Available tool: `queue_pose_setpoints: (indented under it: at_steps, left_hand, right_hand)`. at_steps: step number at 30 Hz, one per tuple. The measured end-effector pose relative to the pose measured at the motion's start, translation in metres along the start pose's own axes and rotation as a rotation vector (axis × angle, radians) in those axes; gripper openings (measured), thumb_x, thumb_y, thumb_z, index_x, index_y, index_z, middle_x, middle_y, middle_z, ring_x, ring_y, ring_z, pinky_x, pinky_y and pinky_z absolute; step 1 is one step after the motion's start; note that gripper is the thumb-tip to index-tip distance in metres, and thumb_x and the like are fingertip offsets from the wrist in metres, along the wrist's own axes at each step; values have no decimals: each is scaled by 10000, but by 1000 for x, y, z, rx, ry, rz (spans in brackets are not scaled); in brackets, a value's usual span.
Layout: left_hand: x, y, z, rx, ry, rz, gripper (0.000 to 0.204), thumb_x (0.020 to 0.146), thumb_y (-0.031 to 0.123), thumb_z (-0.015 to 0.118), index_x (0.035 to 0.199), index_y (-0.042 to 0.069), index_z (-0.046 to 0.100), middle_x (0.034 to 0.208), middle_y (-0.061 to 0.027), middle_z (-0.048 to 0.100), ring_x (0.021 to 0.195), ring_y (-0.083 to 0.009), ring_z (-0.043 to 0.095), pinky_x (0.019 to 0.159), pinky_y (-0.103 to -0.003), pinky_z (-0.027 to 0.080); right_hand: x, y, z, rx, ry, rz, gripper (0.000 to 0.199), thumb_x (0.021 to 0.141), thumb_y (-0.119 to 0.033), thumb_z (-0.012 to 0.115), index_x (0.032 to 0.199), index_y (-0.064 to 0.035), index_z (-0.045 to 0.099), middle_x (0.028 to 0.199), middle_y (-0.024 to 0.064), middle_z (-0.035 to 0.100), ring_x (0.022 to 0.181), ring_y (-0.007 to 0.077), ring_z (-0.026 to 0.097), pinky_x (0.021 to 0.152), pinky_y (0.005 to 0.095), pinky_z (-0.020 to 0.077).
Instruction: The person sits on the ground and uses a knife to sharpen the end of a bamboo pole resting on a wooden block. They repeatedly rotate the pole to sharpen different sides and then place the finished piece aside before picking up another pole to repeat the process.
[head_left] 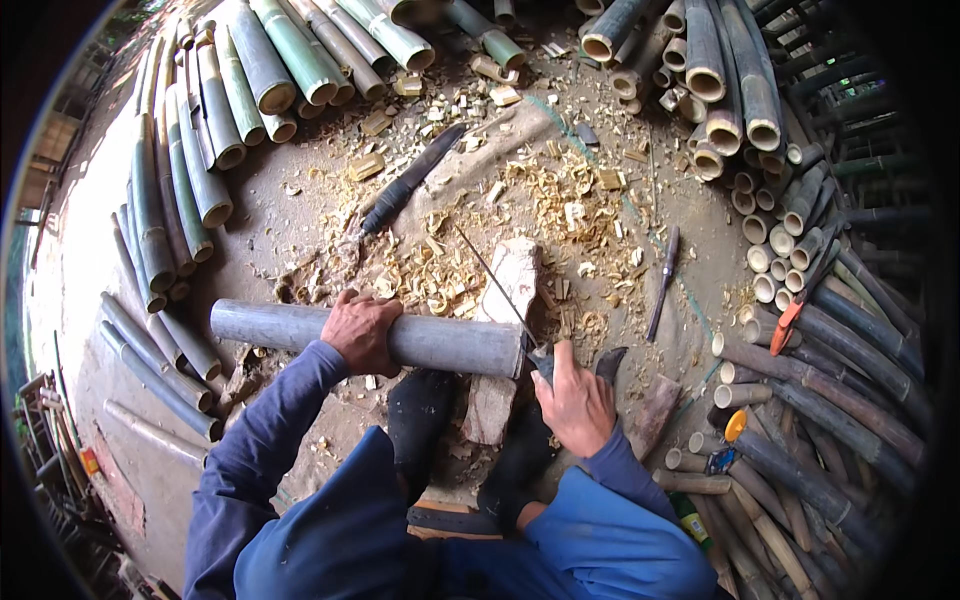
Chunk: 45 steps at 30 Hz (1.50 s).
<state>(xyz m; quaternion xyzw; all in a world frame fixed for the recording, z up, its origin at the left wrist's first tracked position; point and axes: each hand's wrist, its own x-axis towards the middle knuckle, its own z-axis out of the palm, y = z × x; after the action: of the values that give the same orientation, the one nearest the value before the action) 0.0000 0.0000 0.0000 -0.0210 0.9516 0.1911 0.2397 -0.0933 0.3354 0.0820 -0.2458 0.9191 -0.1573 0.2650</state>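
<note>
A thick grey bamboo section lies crosswise in front of me, its right end over a pale block. My left hand is closed over its middle from above. At the right end, my right hand grips the dark handle of a long, narrow-bladed knife. The blade slants toward the far left across the bamboo's end. It shows almost edge-on, and I cannot tell if it has cut in. My feet in dark footwear stand either side of the block.
Bamboo poles fan out at the far left; more stacked poles line the right. Wood shavings litter the ground. A dark, wrapped-handled blade and a slim tool lie beyond the bamboo. An orange-handled tool rests among the right-hand poles.
</note>
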Motion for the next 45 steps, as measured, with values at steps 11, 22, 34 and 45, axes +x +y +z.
queue_pose_setpoints:
  at_steps: [11,22,34,45]
  left_hand:
    - [19,40,40,-115,181,94,649,528,370,885,1082,127,650,1006,-93,700,1063,-312,690,1073,-478,437]
    - [5,33,43,-38,380,63,613,550,323,849,1097,123,658,997,-97,691,1037,-315,682,1088,-486,429]
    - [-13,15,37,34,361,50,695,549,333,873,1169,114,647,1042,-103,692,1078,-310,674,1137,-526,400]
    - [-23,15,54,112,591,56,843,615,403,920,1323,56,620,1288,-149,691,1250,-341,640,1166,-560,391]
  right_hand:
    - [-25,55,-27,-100,-43,72,373,1011,-272,692,1172,-19,470,890,304,713,811,520,709,678,576,559]
    - [-17,19,-14,-47,29,47,340,1003,-267,726,1133,-14,539,877,277,718,775,460,742,650,543,576]
    - [-5,37,6,-7,-13,-21,445,1010,-271,685,1290,8,481,912,302,731,850,500,734,702,568,569]
    - [8,52,23,-18,-7,-42,461,1024,-287,682,1302,13,469,900,280,721,838,500,722,705,592,557]
